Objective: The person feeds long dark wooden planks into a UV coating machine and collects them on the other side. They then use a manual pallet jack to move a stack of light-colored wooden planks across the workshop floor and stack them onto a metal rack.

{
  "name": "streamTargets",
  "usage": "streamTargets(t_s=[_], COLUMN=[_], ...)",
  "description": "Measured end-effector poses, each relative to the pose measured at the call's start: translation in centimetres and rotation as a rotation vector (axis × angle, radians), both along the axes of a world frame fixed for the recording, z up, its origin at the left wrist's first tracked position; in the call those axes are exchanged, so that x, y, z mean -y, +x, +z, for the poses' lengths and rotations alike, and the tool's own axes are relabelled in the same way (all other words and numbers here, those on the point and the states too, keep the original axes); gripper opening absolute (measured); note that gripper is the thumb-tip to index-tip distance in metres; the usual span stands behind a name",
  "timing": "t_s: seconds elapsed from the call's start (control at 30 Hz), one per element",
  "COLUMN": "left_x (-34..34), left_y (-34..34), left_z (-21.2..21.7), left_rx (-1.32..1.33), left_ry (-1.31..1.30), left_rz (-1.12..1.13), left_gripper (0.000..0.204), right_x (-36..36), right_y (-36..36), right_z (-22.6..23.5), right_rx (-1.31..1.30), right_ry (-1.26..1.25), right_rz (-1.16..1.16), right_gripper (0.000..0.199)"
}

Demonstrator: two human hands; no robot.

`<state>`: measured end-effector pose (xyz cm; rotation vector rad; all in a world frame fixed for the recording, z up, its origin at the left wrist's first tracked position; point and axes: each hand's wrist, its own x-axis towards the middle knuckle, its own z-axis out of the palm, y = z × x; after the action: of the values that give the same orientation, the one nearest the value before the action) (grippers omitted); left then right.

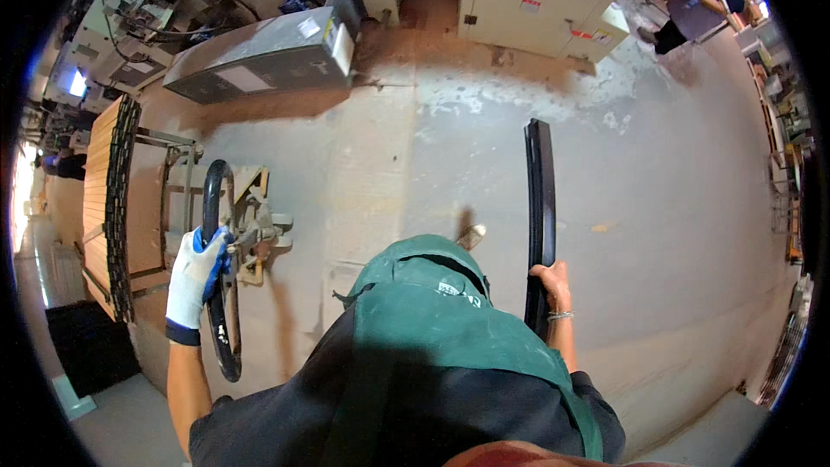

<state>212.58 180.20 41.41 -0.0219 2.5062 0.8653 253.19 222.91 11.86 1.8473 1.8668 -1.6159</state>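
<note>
My left hand (192,277), in a white work glove with a blue palm, is closed around the side of a black loop handle (210,207). The handle rises from a pallet jack (259,229), whose wheels and metal parts show beside it. My right hand (557,285) is bare, with a band at the wrist. It grips a long, straight black profile bar (540,190) near its lower end, thumb across the top. The bar points away from me, and its nearest end is hidden behind my green apron (432,311).
Left of the handle stands a stack of wooden strips (104,199) with dark ends, beside a metal frame (177,143). A long grey box (259,60) lies at the far left. Beige cabinets (519,9) stand ahead. A person (709,0) is at the far right. Shelving (782,182) lines the right edge.
</note>
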Motion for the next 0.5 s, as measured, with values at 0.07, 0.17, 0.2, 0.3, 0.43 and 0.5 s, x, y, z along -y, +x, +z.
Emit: streamTargets(t_s=[0.07, 0.17, 0.2, 0.3, 0.43, 0.5], left_x=[-3.0, -7.4, -8.6, -13.3, -19.1, -21.0], left_y=[2.4, 6.0, 6.6, 10.5, 16.6, 19.5], left_z=[0.0, -0.6, -1.0, -0.7, -2.1, -3.5], left_rx=[-0.052, -0.088, -0.011, -0.021, -0.043, -0.090], left_ry=[0.008, 0.046, 0.082, 0.044, 0.039, 0.062], left_rz=[0.049, 0.010, 0.005, 0.007, 0.033, 0.058], left_gripper=[0.025, 0.024, 0.024, 0.022, 0.025, 0.021], right_x=[-2.7, -7.8, -9.4, -12.5, -17.8, -20.2], right_y=[1.6, 4.5, 5.6, 9.1, 15.8, 18.7], right_z=[0.7, 0.8, 1.2, -1.0, -2.8, -3.2], right_rx=[-0.037, 0.013, 0.046, -0.002, 0.014, -0.052], right_ry=[0.018, -0.038, -0.036, -0.032, -0.072, -0.089], right_rz=[-0.025, 0.012, 0.013, -0.028, -0.049, -0.069], right_gripper=[0.019, 0.019, 0.019, 0.021, 0.022, 0.022])
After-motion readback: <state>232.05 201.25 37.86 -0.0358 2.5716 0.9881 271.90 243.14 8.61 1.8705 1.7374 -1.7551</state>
